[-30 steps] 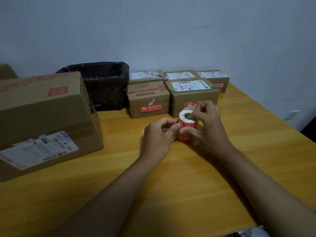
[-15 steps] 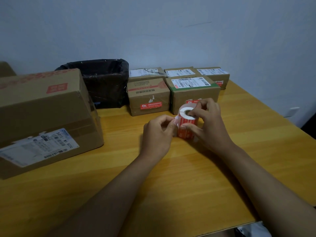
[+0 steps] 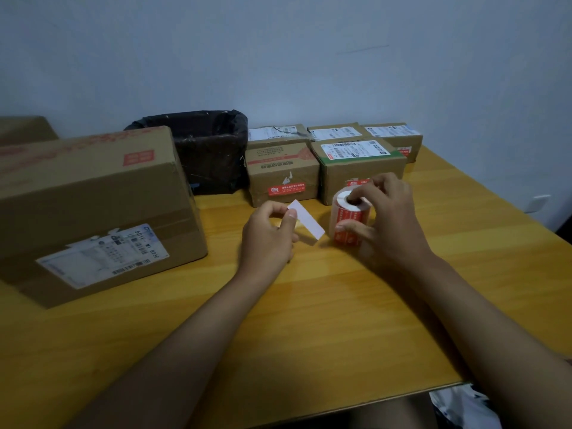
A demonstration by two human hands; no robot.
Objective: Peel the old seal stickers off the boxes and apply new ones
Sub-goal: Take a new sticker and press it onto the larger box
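Observation:
A roll of red seal stickers (image 3: 348, 219) stands upright on the wooden table (image 3: 340, 305). My right hand (image 3: 383, 218) grips it, one finger in its core. My left hand (image 3: 269, 236) pinches one sticker (image 3: 305, 219), white side towards me, just left of the roll. Behind stand small cardboard boxes: one (image 3: 283, 173) with a red seal sticker (image 3: 286, 189) on its front, one (image 3: 362, 164) with a green edge, partly behind my right hand, and several more behind them.
A large cardboard box (image 3: 89, 205) with a shipping label lies at the left. A bin lined with a black bag (image 3: 207, 150) stands behind it against the wall. The table's near edge runs at the lower right.
My left hand has drawn away to the left with a sticker peeled from the roll. My right hand stays on the roll.

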